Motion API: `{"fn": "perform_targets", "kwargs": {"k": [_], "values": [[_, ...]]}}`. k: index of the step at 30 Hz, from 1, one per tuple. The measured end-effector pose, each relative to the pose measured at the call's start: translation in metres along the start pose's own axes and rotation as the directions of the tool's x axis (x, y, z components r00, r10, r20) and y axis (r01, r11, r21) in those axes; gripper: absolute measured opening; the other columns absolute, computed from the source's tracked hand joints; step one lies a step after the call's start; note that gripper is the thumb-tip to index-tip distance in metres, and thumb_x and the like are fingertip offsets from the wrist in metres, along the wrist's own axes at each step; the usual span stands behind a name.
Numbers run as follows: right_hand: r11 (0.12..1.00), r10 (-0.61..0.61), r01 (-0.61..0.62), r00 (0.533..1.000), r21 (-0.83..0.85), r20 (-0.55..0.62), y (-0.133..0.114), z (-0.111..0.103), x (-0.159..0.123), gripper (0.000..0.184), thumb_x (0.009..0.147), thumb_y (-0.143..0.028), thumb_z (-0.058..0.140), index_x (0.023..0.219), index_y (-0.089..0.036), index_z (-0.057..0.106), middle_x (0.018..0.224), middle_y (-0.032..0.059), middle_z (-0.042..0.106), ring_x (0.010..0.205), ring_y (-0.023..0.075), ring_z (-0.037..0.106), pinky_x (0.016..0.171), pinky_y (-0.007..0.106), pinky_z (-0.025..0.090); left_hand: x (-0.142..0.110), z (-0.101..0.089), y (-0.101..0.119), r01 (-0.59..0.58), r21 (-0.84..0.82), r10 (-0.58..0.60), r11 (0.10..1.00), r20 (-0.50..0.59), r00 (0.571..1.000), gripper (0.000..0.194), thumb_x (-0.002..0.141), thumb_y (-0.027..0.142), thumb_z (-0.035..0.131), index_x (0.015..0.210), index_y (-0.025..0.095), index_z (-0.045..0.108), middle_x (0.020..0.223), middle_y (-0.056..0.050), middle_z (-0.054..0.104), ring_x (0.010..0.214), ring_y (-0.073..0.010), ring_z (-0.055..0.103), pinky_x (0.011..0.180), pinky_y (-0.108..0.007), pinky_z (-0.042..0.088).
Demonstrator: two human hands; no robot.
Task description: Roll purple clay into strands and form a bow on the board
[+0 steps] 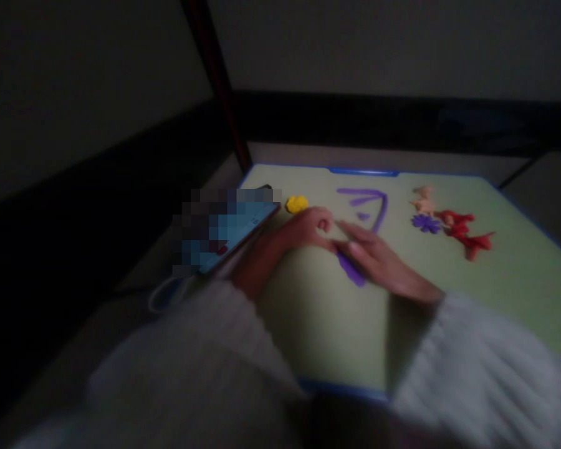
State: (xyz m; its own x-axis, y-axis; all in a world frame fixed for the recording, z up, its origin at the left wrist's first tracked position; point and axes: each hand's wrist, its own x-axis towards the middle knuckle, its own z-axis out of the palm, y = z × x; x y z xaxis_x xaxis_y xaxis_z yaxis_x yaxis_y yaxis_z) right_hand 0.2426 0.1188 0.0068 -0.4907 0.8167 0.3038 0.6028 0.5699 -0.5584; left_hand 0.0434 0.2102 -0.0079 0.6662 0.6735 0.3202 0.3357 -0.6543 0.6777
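Observation:
Above the middle of the pale board [322, 324], both hands meet and are blurred by motion. My left hand [311, 227] has its fingers curled round, thumb and fingers near each other; anything inside them cannot be made out. My right hand [374, 255] reaches in from the right, its fingertips close to the left ones, and what they pinch is hidden. A purple clay strip [352, 269] shows just below the right fingers, partly covered by them. Beyond the hands, several thin purple clay strips [381, 209] lie in an angled shape. The yellow clay lump [297, 203] sits past my left hand.
At right lie a purple flower-shaped piece [425, 224], red clay-like pieces [467, 234] and peach-coloured ones [423, 199]. A phone or tablet [243, 237] with a lit screen rests along the board's left edge, beside a pale loop of cable [163, 298]. The room is dim.

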Motion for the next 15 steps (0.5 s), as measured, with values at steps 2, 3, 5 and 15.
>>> {"fn": "perform_targets", "kwargs": {"k": [2, 3, 5, 15], "values": [[0.995, 0.059, -0.060, 0.998, 0.077, 0.004, -0.004, -0.005, -0.005, 0.061, 0.093, -0.059, 0.024, 0.132, -0.021, 0.053, 0.142, 0.0111, 0.046, 0.134, 0.0284, 0.039, 0.108, 0.053, 0.032, 0.000, -0.002, 0.000, 0.022, -0.004, -0.022, 1.000, 0.000, 1.000, 0.037, 0.049, 0.029, 0.084, 0.063, 0.015, 0.053, 0.066, 0.005, 0.047, 0.063, -0.0102, 0.043, 0.058, -0.022, 0.033], [0.993, 0.073, -0.073, 0.997, 0.098, 0.007, -0.005, -0.007, -0.007, 0.061, 0.094, -0.058, 0.026, 0.130, -0.019, 0.055, 0.143, 0.0122, 0.046, 0.134, 0.0291, 0.037, 0.109, 0.053, 0.031, 0.000, -0.003, 0.000, 0.028, -0.004, -0.028, 1.000, -0.004, 1.000, 0.037, 0.048, 0.028, 0.084, 0.062, 0.015, 0.053, 0.066, 0.005, 0.047, 0.063, -0.0100, 0.043, 0.057, -0.022, 0.033], [0.998, 0.029, -0.031, 0.999, 0.063, 0.028, -0.007, -0.009, -0.011, 0.058, 0.094, -0.056, 0.029, 0.124, -0.019, 0.060, 0.144, 0.0128, 0.044, 0.135, 0.0302, 0.035, 0.109, 0.054, 0.029, -0.001, -0.003, 0.000, 0.035, 0.002, -0.035, 0.999, -0.012, 0.999, 0.037, 0.049, 0.028, 0.084, 0.060, 0.015, 0.052, 0.064, 0.005, 0.046, 0.061, -0.0099, 0.042, 0.056, -0.022, 0.032], [0.969, -0.124, 0.152, 0.981, -0.194, 0.148, -0.006, -0.008, -0.021, 0.065, 0.093, -0.056, 0.026, 0.136, -0.012, 0.048, 0.151, 0.0184, 0.030, 0.139, 0.0325, 0.025, 0.108, 0.058, 0.027, 0.000, -0.003, 0.005, 0.035, -0.018, -0.035, 0.999, 0.002, 0.999, 0.033, 0.052, 0.029, 0.082, 0.059, 0.014, 0.053, 0.062, 0.005, 0.048, 0.062, -0.0096, 0.043, 0.057, -0.022, 0.033]]}}
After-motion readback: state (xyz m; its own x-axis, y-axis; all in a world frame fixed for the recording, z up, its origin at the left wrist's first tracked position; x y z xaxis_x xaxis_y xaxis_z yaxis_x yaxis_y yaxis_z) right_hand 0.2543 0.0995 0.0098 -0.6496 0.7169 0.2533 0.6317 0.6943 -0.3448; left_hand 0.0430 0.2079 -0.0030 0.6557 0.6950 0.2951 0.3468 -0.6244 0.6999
